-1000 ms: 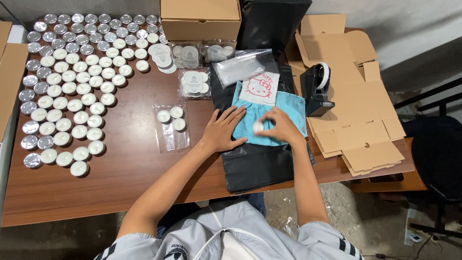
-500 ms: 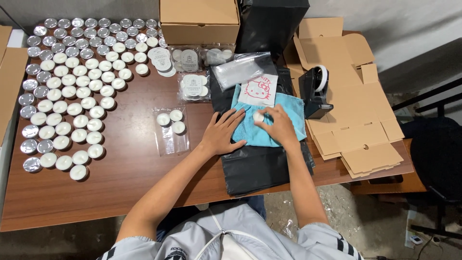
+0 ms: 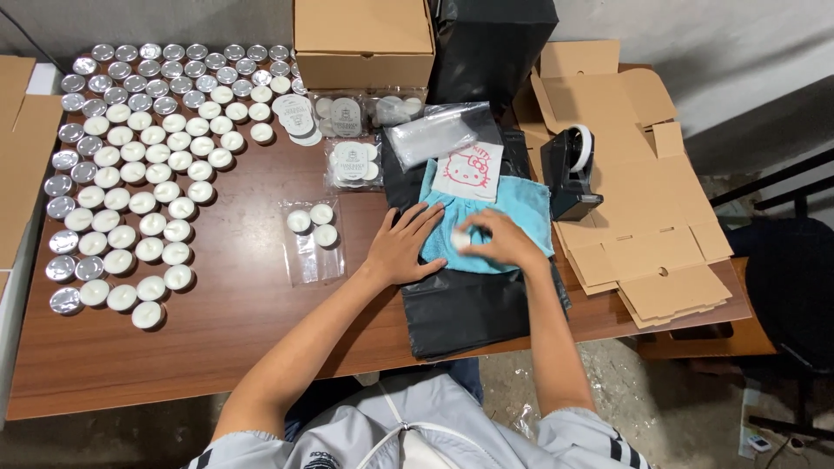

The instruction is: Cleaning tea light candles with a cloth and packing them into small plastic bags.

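Note:
My right hand [image 3: 506,242] grips a small white tealight candle [image 3: 460,236] and presses it against a blue cloth [image 3: 522,207]. The cloth lies on a black plastic bag [image 3: 469,304] at the table's front edge. My left hand [image 3: 406,244] rests flat, fingers spread, on the cloth's left edge. A clear bag [image 3: 312,239] holding three tealights lies just left of that hand. A white cloth with a red cartoon cat [image 3: 469,171] sits on the blue cloth's far side.
Several rows of tealights [image 3: 130,165] cover the table's left half. A closed cardboard box [image 3: 363,39] stands at the back. A black tape dispenser [image 3: 570,169] sits on flat cardboard blanks [image 3: 651,234] at the right. Packed tealight bags [image 3: 352,161] lie near the box.
My right hand slid the candle away over the blue cloth, then drew it back toward me. My left hand stayed flat on the cloth's edge.

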